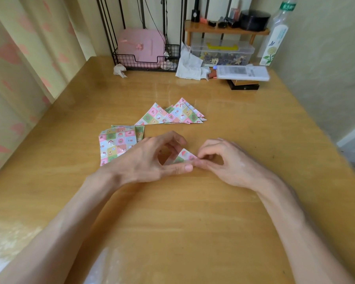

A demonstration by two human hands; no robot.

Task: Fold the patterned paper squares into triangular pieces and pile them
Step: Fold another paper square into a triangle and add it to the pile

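Folding in progress: a small patterned triangle [184, 157] lies on the table [193, 222] about midway between its left and right edges, held between both hands.
Left side: the left hand [150, 158] curls its fingers over the triangle's left part, with the thumb laid along its near edge, gripping it.
Right side: the right hand [232, 162] pinches the triangle's right corner between thumb and fingertips.
Done pieces: a pile of triangles [172, 114], loosely overlapped, sits beyond the hands toward the far edge.
Unfolded paper: a stack of squares [116, 143] lies flat toward the left edge, its near right corner hidden under the left hand.
Far edge: a wire rack [127, 62] holding a pink case [140, 45], a crumpled tissue [188, 64], a clear box [221, 53], and a bottle [275, 44] by the far right corner.
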